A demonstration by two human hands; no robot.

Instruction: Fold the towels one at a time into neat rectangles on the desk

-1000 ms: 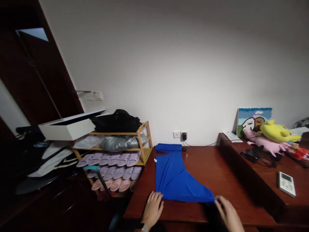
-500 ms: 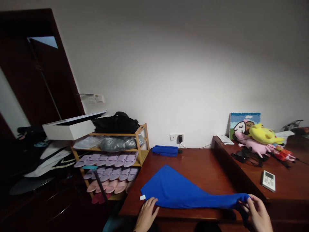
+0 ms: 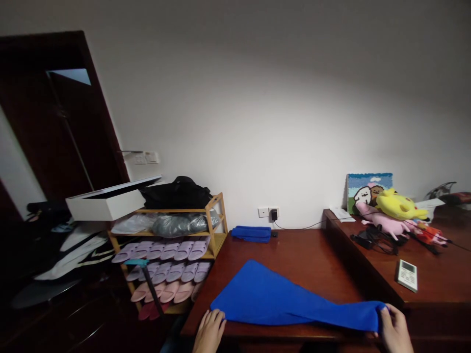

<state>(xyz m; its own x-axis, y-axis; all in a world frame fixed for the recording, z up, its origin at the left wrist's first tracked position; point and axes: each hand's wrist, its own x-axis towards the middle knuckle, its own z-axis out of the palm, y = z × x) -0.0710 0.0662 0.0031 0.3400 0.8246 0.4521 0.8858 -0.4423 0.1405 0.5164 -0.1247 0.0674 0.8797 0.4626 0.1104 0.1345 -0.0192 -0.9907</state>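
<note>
A blue cloth (image 3: 261, 296) lies across the front of the reddish-brown table (image 3: 305, 255), broad at the left and narrowing toward the right. My left hand (image 3: 210, 331) rests on its lower left corner, fingers close together and pressing the cloth down. At the table's right front, my right hand (image 3: 394, 326) pinches the cloth's right end between thumb and fingers. Farther back, near the wall, lies a folded blue cloth (image 3: 252, 234), touched by neither hand.
A raised desk (image 3: 437, 279) on the right bears plush toys (image 3: 401, 206), cables and a white remote (image 3: 407, 275). Left of the table stands a slipper rack (image 3: 217, 240) with a black bag (image 3: 178, 192) and white box (image 3: 106, 206) on top.
My left hand has shifted left onto the cloth's corner, and the white tag there no longer shows. The right end, still in my right hand, is spread wider. The view has tilted slightly.
</note>
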